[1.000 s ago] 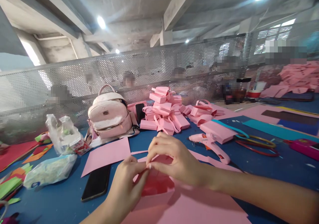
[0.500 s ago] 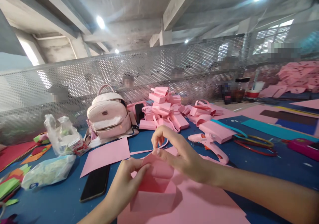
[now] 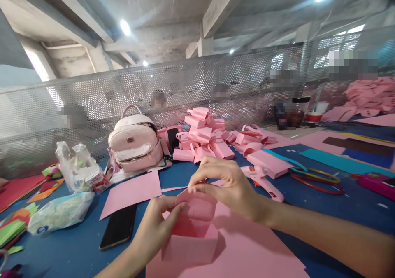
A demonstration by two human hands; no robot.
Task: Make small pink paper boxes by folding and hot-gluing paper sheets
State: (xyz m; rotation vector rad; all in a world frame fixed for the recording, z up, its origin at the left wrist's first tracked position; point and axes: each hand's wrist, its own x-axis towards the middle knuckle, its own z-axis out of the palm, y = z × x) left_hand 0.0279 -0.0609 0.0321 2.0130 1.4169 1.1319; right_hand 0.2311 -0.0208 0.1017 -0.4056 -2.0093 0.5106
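Observation:
An open pink paper box (image 3: 189,248) stands in front of me on a large pink sheet (image 3: 249,249). My left hand (image 3: 160,218) pinches its left back edge between thumb and fingers. At the top of the raised back flap, my right hand (image 3: 226,185) is closed, thumb against fingertips, on the flap's upper edge. Whether a small piece sits between those fingertips I cannot make out. Just beyond my right hand lies a pink glue gun (image 3: 267,183), partly covered by the hand. A thin pink paper strip (image 3: 174,188) lies behind the box.
A pile of folded pink paper boxes (image 3: 205,136) and a pink backpack (image 3: 132,140) stand at the back. On the left are a black phone (image 3: 117,227), a pink sheet (image 3: 132,192) and plastic bags (image 3: 60,212). A perforated metal screen (image 3: 185,80) rises behind, with people beyond.
My right hand has tilted lower over the flap, its fingers folding down and covering part of the glue gun. My left hand and the box stay in place.

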